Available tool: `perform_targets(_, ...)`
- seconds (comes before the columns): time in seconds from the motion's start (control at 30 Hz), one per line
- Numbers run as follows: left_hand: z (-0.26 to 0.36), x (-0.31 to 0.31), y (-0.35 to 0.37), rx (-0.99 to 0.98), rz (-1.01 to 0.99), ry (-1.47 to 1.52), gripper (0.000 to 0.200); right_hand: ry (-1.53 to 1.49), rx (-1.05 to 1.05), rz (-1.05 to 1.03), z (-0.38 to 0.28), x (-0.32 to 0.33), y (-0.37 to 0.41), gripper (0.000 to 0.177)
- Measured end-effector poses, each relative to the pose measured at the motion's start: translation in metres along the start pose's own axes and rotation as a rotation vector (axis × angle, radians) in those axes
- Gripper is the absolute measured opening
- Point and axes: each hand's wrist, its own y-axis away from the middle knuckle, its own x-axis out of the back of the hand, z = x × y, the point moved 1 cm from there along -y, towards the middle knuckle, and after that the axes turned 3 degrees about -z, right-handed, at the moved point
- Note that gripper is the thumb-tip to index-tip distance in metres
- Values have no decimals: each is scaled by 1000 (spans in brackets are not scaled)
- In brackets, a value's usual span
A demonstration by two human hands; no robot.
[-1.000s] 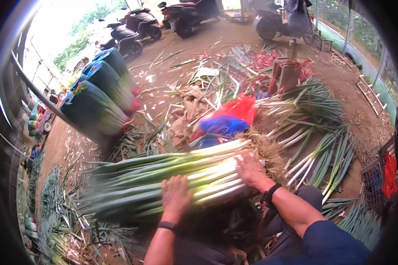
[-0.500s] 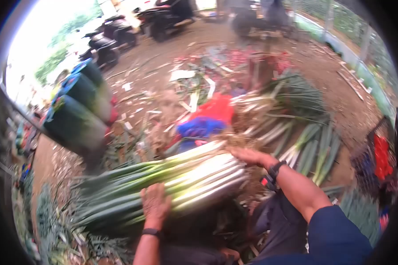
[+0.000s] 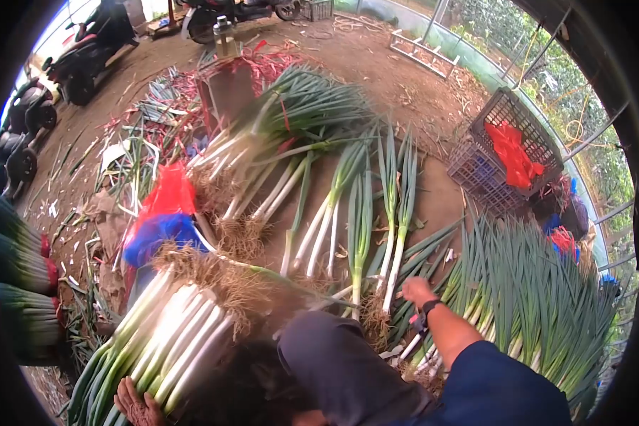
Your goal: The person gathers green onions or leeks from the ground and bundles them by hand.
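A thick bundle of leeks (image 3: 170,334) lies at lower left, its white stems and hairy roots pointing up and away from me. My left hand (image 3: 138,406) rests on its green part, fingers spread and nothing gripped. My right hand (image 3: 417,290), with a dark band at the wrist, is stretched out to the right. It is beside the white stem of a loose leek (image 3: 399,264), at the edge of a large pile of leeks (image 3: 525,291). Its fingers are foreshortened, so I cannot see whether they hold anything.
More leeks (image 3: 312,106) lie heaped ahead, near red and blue plastic (image 3: 167,213). Crates (image 3: 500,156) with a red bag stand at the right. Wrapped leek bundles (image 3: 25,284) are at the far left. Motorbikes (image 3: 89,53) are parked behind.
The view has swung right. My right hand has left the root end of the bundle and moved out to the loose leeks. My left hand stays on the bundle.
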Motion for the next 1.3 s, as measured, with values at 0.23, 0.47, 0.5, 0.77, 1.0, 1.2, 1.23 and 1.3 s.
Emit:
perform_targets(0.23, 8, 6, -1, 41, 49, -13, 60, 64, -166, 144, 113, -18, -49, 9)
perform_targets(0.47, 2, -5, -3, 2, 129, -24, 60, -113, -96, 16, 43, -34, -8, 32)
perform_targets(0.5, 1, -8, -2, -3, 150, -31, 59, -19, -45, -19, 34, -34, 0, 32)
perform_targets(0.77, 1, -9, 0, -31, 227, -61, 56, -252, -110, -21, 9, -21, -11, 44)
perform_targets(1.0, 1, -11, -1, -64, 287, -106, 54, -11, 46, 160, 2, -31, -66, 30)
perform_targets(1.2, 9, -2, -3, -63, 291, -83, 53, 33, 45, 258, 31, -49, -109, 30)
perform_targets(1.23, 10, -3, -2, -62, 298, -81, 53, 70, 24, 254, 29, -51, -110, 32)
perform_targets(1.3, 8, -6, -3, -58, 303, -81, 53, 156, -35, 214, 15, -57, -108, 30)
